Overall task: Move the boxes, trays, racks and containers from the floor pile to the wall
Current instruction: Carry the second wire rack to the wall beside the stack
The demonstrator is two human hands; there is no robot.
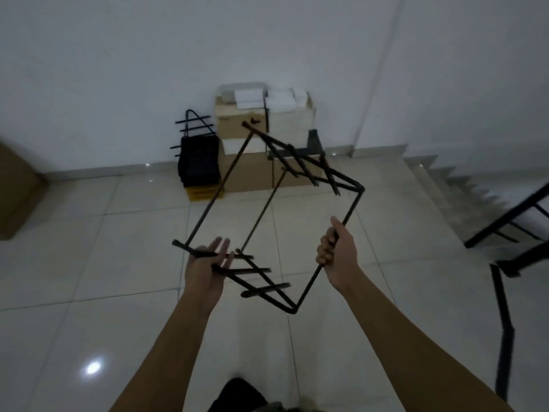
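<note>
Rack (219,188): black metal rod frame, held clear of the tiled floor (118,233), tilted, with one corner lowest and its far end in line with the stack at the wall (118,69).

Right hand (337,248): clenched round a side rod of the rack, fingers wrapped fully, thumb lying along the rod.

Left hand (208,263): palm up beneath the near cross rods, fingers (218,248) extended and spread. It supports the rods and does not clasp them.

At the foot of the wall: cardboard boxes (246,171) with white boxes (279,99) on top. A pile of black trays (197,162) stands just beside them on the left, with a second wire rack (194,123) upright behind it.
</note>
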